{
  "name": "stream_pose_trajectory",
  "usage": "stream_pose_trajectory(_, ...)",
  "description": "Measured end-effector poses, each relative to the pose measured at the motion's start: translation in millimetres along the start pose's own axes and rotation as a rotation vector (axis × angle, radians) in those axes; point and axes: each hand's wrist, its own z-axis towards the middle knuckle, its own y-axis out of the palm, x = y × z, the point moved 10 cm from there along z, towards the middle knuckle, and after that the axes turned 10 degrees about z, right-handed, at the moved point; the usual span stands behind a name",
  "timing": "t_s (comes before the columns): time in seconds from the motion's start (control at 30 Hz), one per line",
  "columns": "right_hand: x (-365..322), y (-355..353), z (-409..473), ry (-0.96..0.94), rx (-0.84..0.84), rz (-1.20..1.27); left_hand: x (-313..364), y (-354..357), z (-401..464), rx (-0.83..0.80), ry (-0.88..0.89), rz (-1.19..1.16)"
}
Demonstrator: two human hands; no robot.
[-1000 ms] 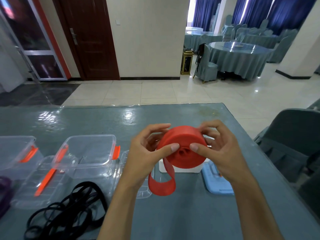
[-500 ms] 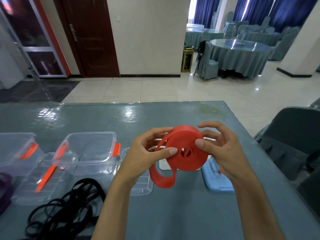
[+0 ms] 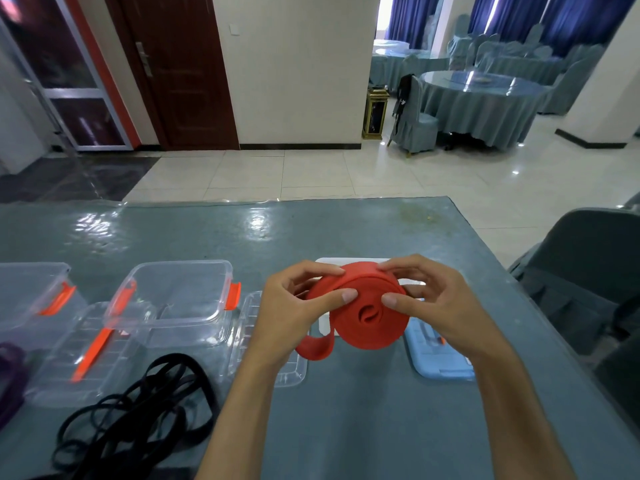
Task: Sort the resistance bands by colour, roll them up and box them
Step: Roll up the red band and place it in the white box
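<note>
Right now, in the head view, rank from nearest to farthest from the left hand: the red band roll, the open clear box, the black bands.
1. red band roll: gripped by the left hand itself.
2. open clear box: just left of that hand.
3. black bands: lower left, near the table's front edge.

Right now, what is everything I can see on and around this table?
red resistance band: one, red, nearly rolled up, held above the table, short tail hanging at its left
black resistance bands: tangled pile, black, near left of table
purple band: part seen, purple, far left edge
clear boxes: two, transparent with orange clips, left half
clear lids: two, transparent, lying by the boxes
white box: one, white, behind the roll
blue lid: one, light blue, right of the roll
table: one, grey-blue, glossy cover
chair: one, grey, right of the table
left hand: grips the roll
right hand: grips the roll
</note>
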Motion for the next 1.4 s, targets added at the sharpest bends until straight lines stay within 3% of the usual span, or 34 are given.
stream_pose_trajectory(0.1,13.0,1.0,-0.2,0.097,-0.039,0.042,-8.1,4.6,0.2,0.002,-0.018,-0.039)
stream_pose_trajectory(0.2,17.6,-2.7,2.4,0.061,-0.007,0.018,-17.6,6.8,0.2,0.035,-0.044,-0.063)
stream_pose_trajectory(0.47,32.1,-39.9,4.5,-0.008,0.280,0.250,-42.0,-0.7,1.8,-0.078,-0.083,-0.126)
stream_pose_trajectory(0.67,47.1,-46.7,5.3,-0.022,0.429,0.302,-66.0,22.7,4.9,0.039,-0.155,-0.202)
stream_pose_trajectory(0.93,89.7,-51.0,10.7,-0.016,0.630,0.365,-115.2,45.0,4.1,0.269,-0.445,-0.449)
stream_pose_trajectory(1.13,149.5,-50.4,26.0,0.121,0.729,0.530,-140.1,56.5,26.4,0.310,-0.565,-0.526)
stream_pose_trajectory(1.4,208.3,-85.7,62.1,0.409,0.601,0.179,-209.1,50.1,88.2,0.426,-0.684,-0.297)
